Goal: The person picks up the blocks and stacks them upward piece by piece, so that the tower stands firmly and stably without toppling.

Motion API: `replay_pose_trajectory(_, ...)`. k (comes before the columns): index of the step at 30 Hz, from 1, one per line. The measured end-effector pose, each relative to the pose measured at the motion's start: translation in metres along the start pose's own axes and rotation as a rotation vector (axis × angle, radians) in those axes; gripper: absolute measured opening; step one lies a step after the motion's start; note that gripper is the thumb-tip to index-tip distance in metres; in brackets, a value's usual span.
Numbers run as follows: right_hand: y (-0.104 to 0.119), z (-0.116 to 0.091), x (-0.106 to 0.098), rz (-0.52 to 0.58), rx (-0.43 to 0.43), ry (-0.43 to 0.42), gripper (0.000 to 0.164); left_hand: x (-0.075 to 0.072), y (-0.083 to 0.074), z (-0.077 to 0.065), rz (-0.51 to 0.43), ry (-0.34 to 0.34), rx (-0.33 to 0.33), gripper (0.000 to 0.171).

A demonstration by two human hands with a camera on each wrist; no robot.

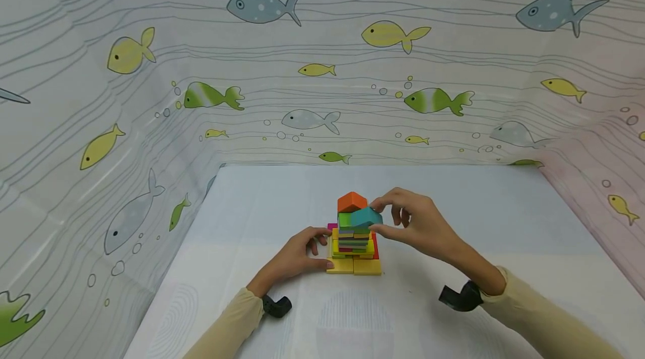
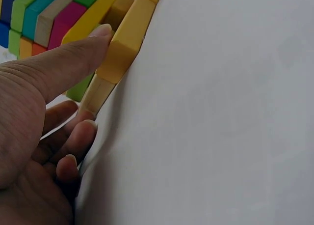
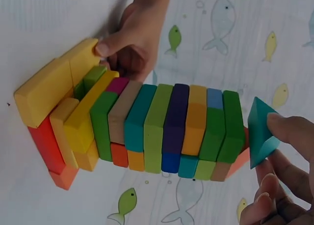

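Note:
A tower of coloured blocks (image 1: 354,241) stands on a base that has yellow blocks (image 3: 46,90) along its front. My left hand (image 1: 304,252) rests at the left of the base, its thumb touching the end of a yellow block (image 2: 125,43). Its other fingers are loosely bent beside a plain wooden block (image 2: 97,93). Between thumb and fingers, my right hand (image 1: 420,222) pinches a teal triangular block (image 3: 261,132). That block is tilted near the tower's top, beside a green block (image 3: 231,124). An orange triangular block (image 1: 351,202) sits on top, mostly hidden in the right wrist view.
A white table (image 1: 252,208) with pale printed patterns lies under the tower. Fish-printed sheeting (image 1: 322,84) rises behind it and at both sides. Red blocks (image 3: 47,144) edge the base's right side. A black band (image 1: 461,297) is worn on the right wrist.

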State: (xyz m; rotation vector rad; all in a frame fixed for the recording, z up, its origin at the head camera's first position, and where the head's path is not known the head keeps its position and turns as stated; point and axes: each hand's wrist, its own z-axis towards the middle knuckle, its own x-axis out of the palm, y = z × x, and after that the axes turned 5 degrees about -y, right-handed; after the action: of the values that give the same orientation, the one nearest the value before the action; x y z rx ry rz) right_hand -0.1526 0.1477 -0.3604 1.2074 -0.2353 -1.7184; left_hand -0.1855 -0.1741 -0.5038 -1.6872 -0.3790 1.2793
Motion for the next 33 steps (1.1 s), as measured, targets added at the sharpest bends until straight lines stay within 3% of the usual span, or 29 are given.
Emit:
replay_pose_trajectory(7,0.002,0.003,0.017,0.009,-0.013,-0.011,0.035,-0.001,-0.002,-0.001,-0.01,0.005,0.001,0.071)
replay_pose_trajectory(18,0.002,0.003,0.026,0.041,-0.016,-0.052,0.036,-0.002,-0.006,-0.006,-0.016,0.003,0.017,0.07)
replay_pose_trajectory(27,0.0,0.004,0.026,0.06,-0.01,-0.066,0.036,-0.004,-0.006,-0.004,-0.022,0.01,0.011,0.069)
replay_pose_trajectory(33,-0.013,-0.006,0.009,0.015,0.049,-0.141,0.033,-0.021,-0.013,-0.005,0.027,-0.03,0.012,0.059)
